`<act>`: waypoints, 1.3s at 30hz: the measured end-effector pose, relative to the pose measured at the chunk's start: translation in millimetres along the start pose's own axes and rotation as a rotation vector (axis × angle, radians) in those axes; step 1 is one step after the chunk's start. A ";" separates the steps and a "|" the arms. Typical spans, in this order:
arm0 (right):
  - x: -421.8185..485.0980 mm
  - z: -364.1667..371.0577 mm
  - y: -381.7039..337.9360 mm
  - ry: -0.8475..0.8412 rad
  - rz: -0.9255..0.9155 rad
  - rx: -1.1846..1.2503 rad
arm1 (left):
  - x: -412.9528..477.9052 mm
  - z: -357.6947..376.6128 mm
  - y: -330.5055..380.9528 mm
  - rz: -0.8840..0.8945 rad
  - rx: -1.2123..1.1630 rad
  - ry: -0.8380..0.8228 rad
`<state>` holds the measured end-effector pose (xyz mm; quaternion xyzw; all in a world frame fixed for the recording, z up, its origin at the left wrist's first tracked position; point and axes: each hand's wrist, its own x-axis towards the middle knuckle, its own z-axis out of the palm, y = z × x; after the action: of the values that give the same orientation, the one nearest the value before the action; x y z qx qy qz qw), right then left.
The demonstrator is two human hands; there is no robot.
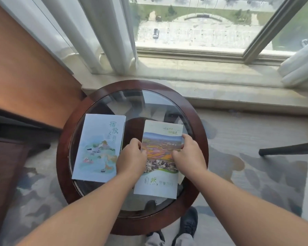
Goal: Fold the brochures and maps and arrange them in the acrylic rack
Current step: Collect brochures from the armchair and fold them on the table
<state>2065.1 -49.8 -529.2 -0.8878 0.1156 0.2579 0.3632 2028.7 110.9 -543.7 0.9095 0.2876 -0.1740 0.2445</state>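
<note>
One table (62, 157) is the mark to count from. On its glass top lie two brochures (whether more sheets are tucked under them cannot be told): a blue brochure (98, 148) toward its left side and a green brochure (160, 151) toward its right. Over the table are two hands, the left hand (131, 157) and the right hand (188, 155). Past its near edge are two shoes (187, 226). Beyond its far edge hang two curtains (105, 32), and outside stands one car (155, 33).

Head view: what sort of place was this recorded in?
Probably a hotel room on a high floor: a round glass-topped side table stands on patterned carpet beside a window with white curtains, a parking lot lies far below, and both hands hold a tourist brochure.
</note>
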 end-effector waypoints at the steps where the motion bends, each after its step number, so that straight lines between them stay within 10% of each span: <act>1: 3.9 0.0 -1.1 -0.006 0.000 -0.016 | 2.4 2.7 0.3 0.000 0.003 0.005; 15: 22.4 -9.6 -3.1 -0.073 -0.118 -0.338 | 9.4 4.8 4.6 0.033 0.008 0.049; 23: 53.4 -18.3 3.2 -0.219 -0.450 -0.817 | 17.1 35.9 48.1 0.385 0.213 0.067; 39: 47.3 -12.0 6.6 -0.194 -0.372 -0.828 | -48.4 75.2 -20.7 0.529 0.572 -0.058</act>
<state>2106.8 -63.8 -551.4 -0.9355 -0.1931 0.2947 0.0272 1965.4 63.5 -590.4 0.9784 -0.0239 -0.2040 0.0256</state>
